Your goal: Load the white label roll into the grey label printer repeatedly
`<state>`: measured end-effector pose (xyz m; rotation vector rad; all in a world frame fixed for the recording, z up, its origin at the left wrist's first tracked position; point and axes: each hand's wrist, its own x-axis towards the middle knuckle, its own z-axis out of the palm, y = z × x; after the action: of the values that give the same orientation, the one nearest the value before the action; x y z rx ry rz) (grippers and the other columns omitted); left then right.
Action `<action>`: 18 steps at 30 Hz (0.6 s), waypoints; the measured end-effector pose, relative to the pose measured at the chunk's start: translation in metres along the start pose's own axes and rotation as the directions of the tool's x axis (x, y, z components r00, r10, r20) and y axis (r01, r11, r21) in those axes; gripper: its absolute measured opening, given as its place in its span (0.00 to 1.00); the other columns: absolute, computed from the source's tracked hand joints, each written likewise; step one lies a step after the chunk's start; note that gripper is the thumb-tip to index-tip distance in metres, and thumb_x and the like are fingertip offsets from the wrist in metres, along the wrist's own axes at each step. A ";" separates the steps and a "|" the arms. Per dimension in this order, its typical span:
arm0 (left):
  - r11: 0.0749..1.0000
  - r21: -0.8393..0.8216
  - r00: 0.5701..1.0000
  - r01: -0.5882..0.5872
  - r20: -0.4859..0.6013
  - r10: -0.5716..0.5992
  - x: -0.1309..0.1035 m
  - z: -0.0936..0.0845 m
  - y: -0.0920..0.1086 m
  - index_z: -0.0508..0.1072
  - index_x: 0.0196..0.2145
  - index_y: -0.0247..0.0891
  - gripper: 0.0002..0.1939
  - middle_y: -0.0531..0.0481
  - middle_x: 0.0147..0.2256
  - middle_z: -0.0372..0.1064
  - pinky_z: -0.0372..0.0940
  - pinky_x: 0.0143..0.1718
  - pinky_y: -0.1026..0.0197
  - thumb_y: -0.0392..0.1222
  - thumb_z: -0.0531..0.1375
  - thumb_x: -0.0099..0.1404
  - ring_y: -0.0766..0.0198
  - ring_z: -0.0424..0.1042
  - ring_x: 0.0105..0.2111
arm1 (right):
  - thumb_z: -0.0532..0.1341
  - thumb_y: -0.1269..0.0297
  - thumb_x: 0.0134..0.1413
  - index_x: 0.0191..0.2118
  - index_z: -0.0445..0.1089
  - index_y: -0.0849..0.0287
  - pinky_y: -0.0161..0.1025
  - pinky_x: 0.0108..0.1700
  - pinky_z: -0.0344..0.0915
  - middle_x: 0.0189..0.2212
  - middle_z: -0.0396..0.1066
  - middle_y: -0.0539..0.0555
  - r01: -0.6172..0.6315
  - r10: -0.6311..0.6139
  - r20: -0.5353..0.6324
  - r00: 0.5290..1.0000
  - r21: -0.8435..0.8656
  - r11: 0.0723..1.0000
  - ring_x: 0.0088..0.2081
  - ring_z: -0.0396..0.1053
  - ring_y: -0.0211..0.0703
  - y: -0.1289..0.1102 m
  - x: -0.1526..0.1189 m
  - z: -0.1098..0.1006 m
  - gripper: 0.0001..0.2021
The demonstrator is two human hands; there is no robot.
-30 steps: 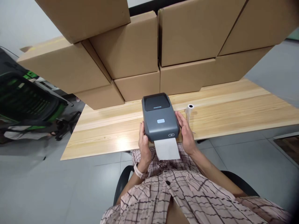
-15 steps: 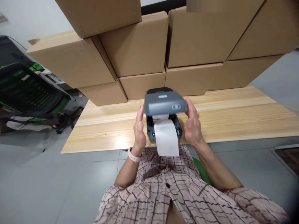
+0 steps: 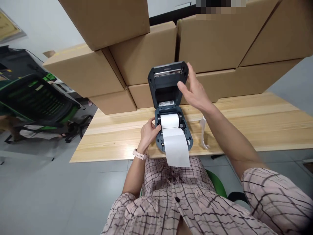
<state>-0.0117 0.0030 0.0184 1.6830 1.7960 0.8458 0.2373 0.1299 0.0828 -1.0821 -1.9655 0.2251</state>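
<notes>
A dark grey label printer (image 3: 187, 132) lies on the wooden table in front of me with its lid (image 3: 163, 84) swung up. Inside sits a white paper roll (image 3: 170, 120), and its loose paper end (image 3: 177, 150) hangs over the front of the printer and past the table edge. My left hand (image 3: 148, 133) holds the left side of the printer's base, thumb on the rim. Up at the right edge of the lid, my right hand (image 3: 195, 92) grips it, thumb on the inner face and fingers behind.
Cardboard boxes (image 3: 207, 42) are stacked along the back of the table (image 3: 244, 127), close behind the raised lid. A crumpled white paper strip (image 3: 203, 132) lies right of the printer. At the left stand an office chair (image 3: 36, 98) and a partly visible person (image 3: 7, 124).
The printer lid has gone from partly lowered to raised. My hands, earlier on either side of it, now hold the base on the left and the lid on the right.
</notes>
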 end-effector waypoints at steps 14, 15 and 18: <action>0.998 -0.059 0.999 0.028 0.039 -0.026 0.003 0.003 0.001 0.73 0.62 0.33 0.29 0.58 0.26 0.64 0.55 0.32 0.61 0.43 0.60 0.65 0.62 0.66 0.28 | 0.60 0.50 0.67 0.63 0.72 0.54 0.62 0.61 0.71 0.56 0.80 0.63 0.179 -0.072 0.497 0.864 -0.171 0.969 0.57 0.77 0.67 -0.054 -0.039 0.012 0.24; 0.998 -0.063 0.999 0.022 0.035 -0.020 0.002 0.004 0.001 0.73 0.63 0.33 0.29 0.58 0.26 0.64 0.55 0.32 0.61 0.43 0.59 0.65 0.62 0.66 0.28 | 0.62 0.50 0.65 0.63 0.71 0.55 0.61 0.58 0.73 0.55 0.81 0.63 0.196 -0.028 0.646 0.763 -0.190 0.962 0.55 0.79 0.67 -0.054 -0.038 0.017 0.25; 0.997 -0.070 1.000 0.012 0.023 -0.011 0.002 0.004 0.000 0.73 0.63 0.33 0.29 0.58 0.26 0.65 0.55 0.33 0.61 0.43 0.59 0.65 0.62 0.67 0.29 | 0.71 0.50 0.54 0.68 0.67 0.56 0.60 0.56 0.73 0.58 0.80 0.66 0.200 0.096 0.836 0.541 -0.238 0.950 0.57 0.78 0.71 -0.049 -0.023 0.034 0.37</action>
<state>-0.0088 0.0051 0.0158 1.6302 1.7396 0.8710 0.1879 0.0910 0.0731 -1.2308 -3.0018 0.4955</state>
